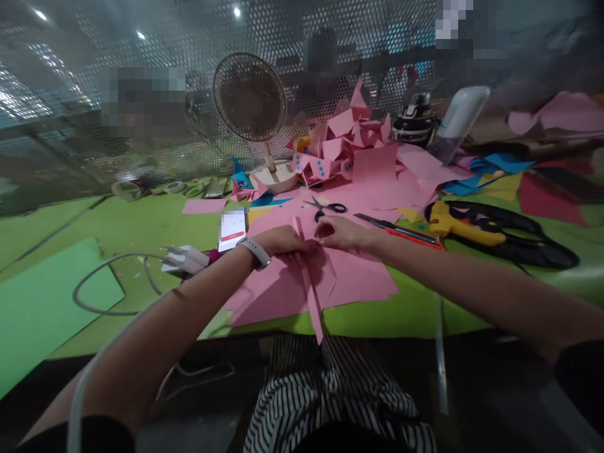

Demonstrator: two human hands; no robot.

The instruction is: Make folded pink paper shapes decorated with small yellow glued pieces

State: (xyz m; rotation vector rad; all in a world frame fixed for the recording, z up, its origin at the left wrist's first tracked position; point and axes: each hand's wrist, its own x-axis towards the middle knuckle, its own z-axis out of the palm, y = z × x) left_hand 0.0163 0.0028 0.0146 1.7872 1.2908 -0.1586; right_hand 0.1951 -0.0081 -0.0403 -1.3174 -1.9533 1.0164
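the green tabletop [155, 220], largest element, extends to both sides of the work; clock positions are taken from the pink strip. over it spread flat pink sheets [264, 296], directly beneath the hands. a heap of folded pink paper [340, 145] stands between 12 and 1 o'clock, and a round fan [250, 97] at 11. the yellow-and-black tool [441, 220] lies between 2 and 3 o'clock.

the left hand [283, 241] reaches in from 8 o'clock, its fingers clamped on the strip's upper part; the right hand [342, 233] enters from 4, thumb and forefinger curled close beside it — whether they pinch the paper cannot be told.

the pink strip [311, 296], narrow and seemingly folded, lies over the sheets at the middle of the near side. it should prove very light, rather soft, stiffer along its folds, not slippery, yet easily creased or torn; a gentle pinch across its width, near the part now held, would suit it best. its long axis runs from between 11 and 12 o'clock to between 5 and 6 — the tapered end points toward the wearer, past the tabletop's near edge.

smaller items: a red-and-black cutter [399, 230] at 2 o'clock, a phone [233, 228] at 10, and scissors [336, 207] at 1.
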